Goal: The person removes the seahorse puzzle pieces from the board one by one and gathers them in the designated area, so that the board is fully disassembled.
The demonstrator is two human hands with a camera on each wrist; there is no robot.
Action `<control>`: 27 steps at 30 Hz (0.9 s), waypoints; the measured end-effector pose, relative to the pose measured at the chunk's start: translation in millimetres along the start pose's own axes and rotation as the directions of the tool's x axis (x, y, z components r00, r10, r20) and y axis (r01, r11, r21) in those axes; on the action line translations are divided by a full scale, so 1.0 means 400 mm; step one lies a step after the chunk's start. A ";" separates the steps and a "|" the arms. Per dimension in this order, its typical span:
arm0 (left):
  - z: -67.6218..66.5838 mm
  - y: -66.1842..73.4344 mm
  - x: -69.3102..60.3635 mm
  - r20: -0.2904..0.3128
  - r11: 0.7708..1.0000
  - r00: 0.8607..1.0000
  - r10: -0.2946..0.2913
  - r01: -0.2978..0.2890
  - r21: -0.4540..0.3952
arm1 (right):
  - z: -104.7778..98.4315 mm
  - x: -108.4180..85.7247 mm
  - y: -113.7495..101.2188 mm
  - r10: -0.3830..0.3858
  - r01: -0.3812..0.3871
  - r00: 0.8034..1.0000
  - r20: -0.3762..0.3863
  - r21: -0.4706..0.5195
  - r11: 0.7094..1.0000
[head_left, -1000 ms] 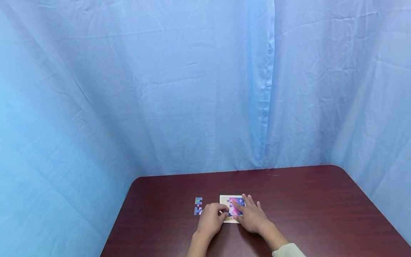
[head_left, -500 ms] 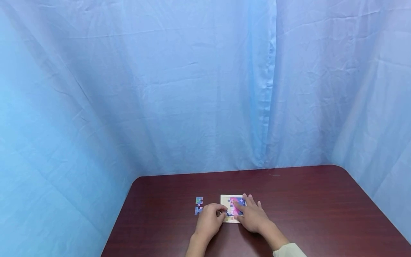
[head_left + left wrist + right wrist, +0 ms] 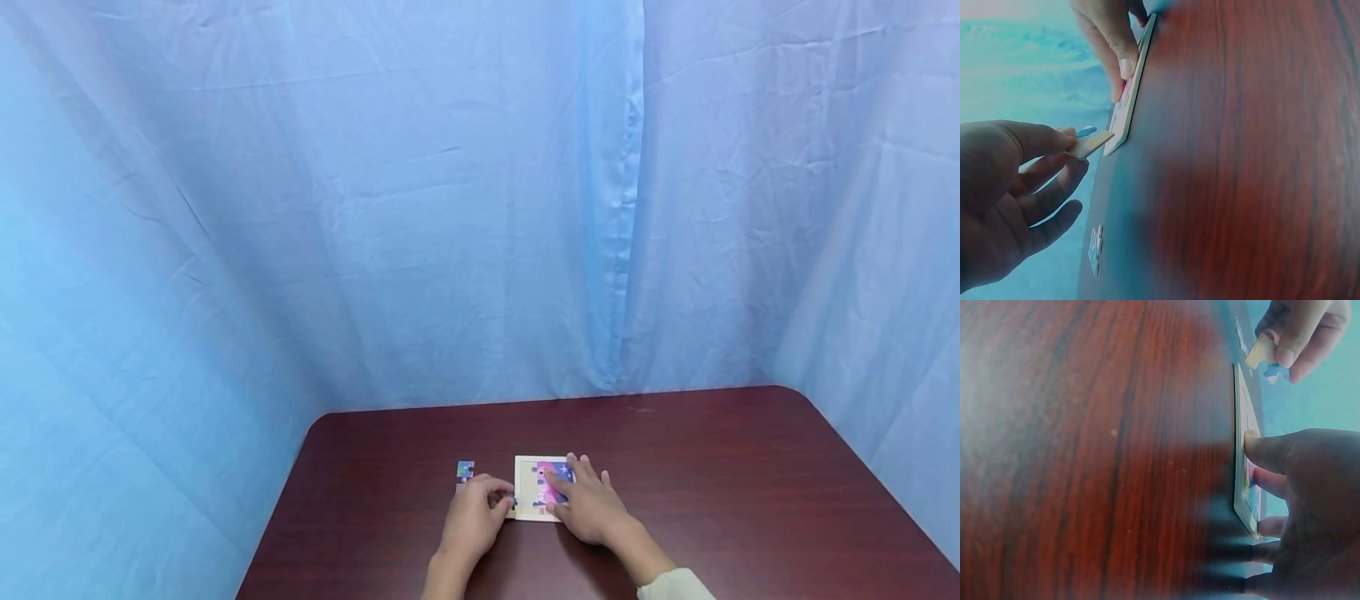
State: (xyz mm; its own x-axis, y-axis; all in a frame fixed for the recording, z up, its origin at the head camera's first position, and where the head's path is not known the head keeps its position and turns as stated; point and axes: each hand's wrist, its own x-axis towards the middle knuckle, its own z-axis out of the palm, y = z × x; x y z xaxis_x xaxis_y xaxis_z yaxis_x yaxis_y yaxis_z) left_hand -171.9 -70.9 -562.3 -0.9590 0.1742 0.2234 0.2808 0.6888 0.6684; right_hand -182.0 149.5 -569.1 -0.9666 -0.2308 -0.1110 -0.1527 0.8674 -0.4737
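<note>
In the head view the left hand (image 3: 471, 518) is just left of the white-framed puzzle board (image 3: 528, 518). Between thumb and fingers it pinches a puzzle piece (image 3: 1088, 145), raised off the table in the left wrist view; the right wrist view shows the piece (image 3: 1264, 351) as tan and blue. The right hand (image 3: 596, 510) lies spread on the right part of the board, its thumb and fingers pressing the pink and blue picture. Bare tan backing shows along the board's left side.
Loose puzzle pieces (image 3: 465, 469) lie on the dark red table (image 3: 360, 517) left of the board, partly hidden by the left hand. Light blue cloth (image 3: 450, 250) hangs behind the table and at both sides.
The left hand has moved left off the board with the pinched piece, baring more of the board's lower left part and covering some loose pieces. The right hand has stayed in place.
</note>
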 end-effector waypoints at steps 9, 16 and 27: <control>-0.014 -0.018 -0.010 -0.038 1.000 0.999 0.015 -0.014 0.027 | 0.008 0.001 0.002 0.003 -0.003 1.000 0.005 -0.002 1.000; -0.027 -0.027 -0.016 -0.050 0.999 0.998 -0.026 0.027 0.021 | 0.006 0.001 0.002 -0.007 0.007 1.000 -0.003 0.007 1.000; -0.046 -0.043 -0.032 -0.088 0.996 0.994 -0.058 0.064 0.058 | -0.001 -0.002 0.000 -0.002 0.002 1.000 0.012 -0.002 1.000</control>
State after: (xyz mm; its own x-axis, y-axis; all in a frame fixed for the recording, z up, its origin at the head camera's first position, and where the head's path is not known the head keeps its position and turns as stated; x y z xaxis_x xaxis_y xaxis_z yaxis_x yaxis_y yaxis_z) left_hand -163.8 -98.0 -563.8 -0.9667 0.0711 0.2457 0.2166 0.7382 0.6389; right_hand -181.2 149.8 -568.7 -0.9639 -0.2375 -0.1202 -0.1549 0.8677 -0.4724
